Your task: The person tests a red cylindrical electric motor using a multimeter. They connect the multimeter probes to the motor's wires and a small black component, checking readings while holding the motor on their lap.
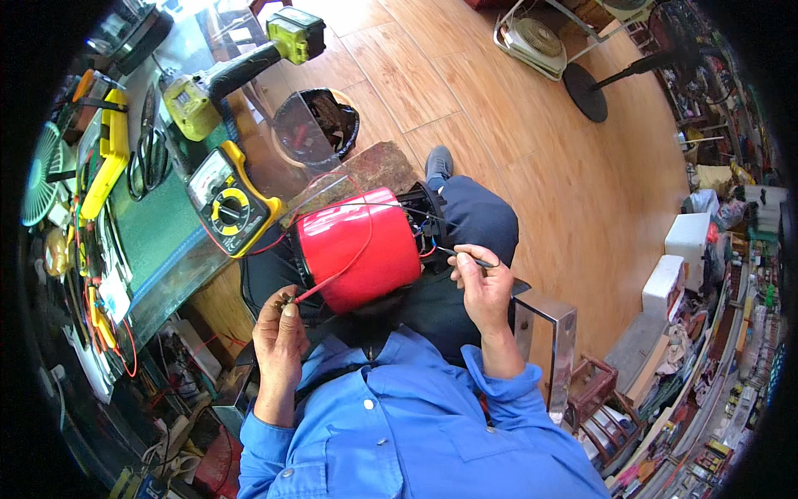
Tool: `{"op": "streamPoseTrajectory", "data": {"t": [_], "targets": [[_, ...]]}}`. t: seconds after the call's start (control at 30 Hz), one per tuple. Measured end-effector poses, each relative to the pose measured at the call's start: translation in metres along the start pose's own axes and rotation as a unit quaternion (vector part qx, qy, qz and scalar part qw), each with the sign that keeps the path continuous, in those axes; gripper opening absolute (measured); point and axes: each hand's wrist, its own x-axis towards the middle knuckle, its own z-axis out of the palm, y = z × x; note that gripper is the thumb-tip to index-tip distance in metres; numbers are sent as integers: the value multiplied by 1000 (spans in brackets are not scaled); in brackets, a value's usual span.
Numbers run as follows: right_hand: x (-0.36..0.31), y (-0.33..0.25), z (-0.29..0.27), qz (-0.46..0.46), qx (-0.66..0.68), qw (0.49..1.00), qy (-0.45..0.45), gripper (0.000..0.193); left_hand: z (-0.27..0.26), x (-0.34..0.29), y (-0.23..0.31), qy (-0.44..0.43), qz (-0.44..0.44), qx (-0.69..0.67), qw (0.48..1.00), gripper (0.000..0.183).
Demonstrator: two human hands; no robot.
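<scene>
Across my lap lies a glossy red cylindrical appliance (359, 249), its exposed black end (426, 218) with wires turned to the right. My right hand (484, 287) is closed on a black test probe (465, 257), which points at the wires there; whether its tip touches one is too small to tell. To the left of the cylinder, my left hand (280, 326) pinches a red test probe (314, 289) together with a small dark piece that I cannot make out. A yellow-and-black analog multimeter (233, 204) leans at the table edge, with the leads running from it.
On the green-topped table (137, 224) at left lie a yellow-green cordless power tool (199, 104), black-handled scissors (148, 162) and several hand tools. A bin (332, 125) stands beyond the table. Cluttered shelves (731, 349) line the right, near a metal-framed chair arm (561, 349).
</scene>
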Motion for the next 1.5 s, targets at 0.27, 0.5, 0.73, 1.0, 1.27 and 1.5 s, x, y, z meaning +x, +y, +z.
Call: {"op": "streamPoseTrajectory", "data": {"t": [0.27,0.5,0.73,1.0,1.27,1.5], "targets": [[4,23,6,-46,-5,999,9,17,2,7,-7,6,24,7,1000,33],[8,36,4,-115,-39,992,21,17,2,11,-9,11,24,0,1000,35],[5,33,7,-65,-11,998,20,14,2,13,-11,6,25,3,1000,36],[11,33,12,-172,-85,981,4,19,8,15,-13,17,23,-4,1000,35],[14,28,17,-189,-115,975,2,19,9,16,-17,-7,21,-6,1000,35],[17,27,21,-234,-151,960,13,24,13,15,-16,-18,22,-11,1000,39]]}}
